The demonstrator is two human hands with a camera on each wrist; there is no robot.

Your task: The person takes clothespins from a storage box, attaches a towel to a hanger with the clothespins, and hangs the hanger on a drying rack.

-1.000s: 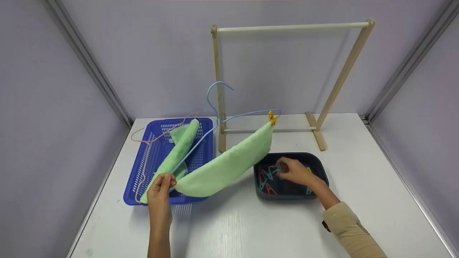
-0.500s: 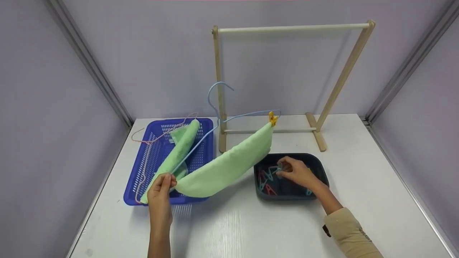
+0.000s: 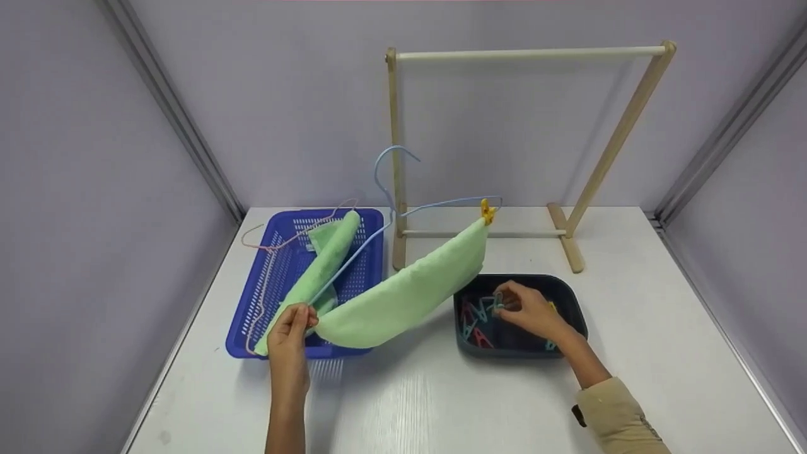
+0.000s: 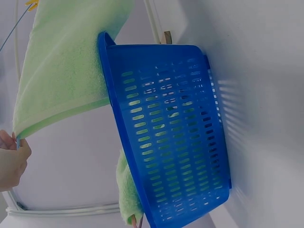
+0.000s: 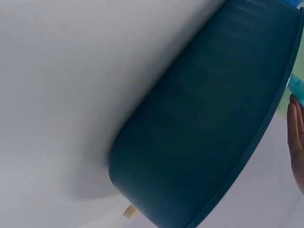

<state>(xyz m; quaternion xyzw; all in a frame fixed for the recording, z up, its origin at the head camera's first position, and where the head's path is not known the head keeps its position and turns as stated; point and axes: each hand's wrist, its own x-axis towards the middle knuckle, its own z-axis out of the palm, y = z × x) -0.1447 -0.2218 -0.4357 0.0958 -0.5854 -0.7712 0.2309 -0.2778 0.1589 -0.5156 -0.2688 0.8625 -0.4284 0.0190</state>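
My left hand (image 3: 290, 331) pinches the lower left end of a blue wire hanger (image 3: 359, 252) together with a corner of a light green towel (image 3: 403, 296). At the hanger's other end a yellow clothespin (image 3: 487, 212) clips the towel's upper corner, so the cloth sags between the two. In the left wrist view the fingers of the left hand (image 4: 13, 164) hold the towel corner. Over a dark tub, my right hand (image 3: 533, 310) pinches a teal clothespin (image 3: 498, 301) between thumb and fingers. That clothespin (image 5: 297, 87) appears at the edge of the right wrist view.
Inside the dark tub (image 3: 504, 354) lie several red, teal and yellow clothespins. A blue basket (image 3: 239, 334) at left holds another green towel (image 3: 321, 265) and a pink hanger (image 3: 268, 277). Behind stands a wooden rack (image 3: 621, 139) with a white top bar (image 3: 529, 55).
The head view has shifted slightly, moving the whole scene a little to the right. The right hand stays over the tub, its fingers slightly shifted around the clothespin. The left hand keeps its hold.
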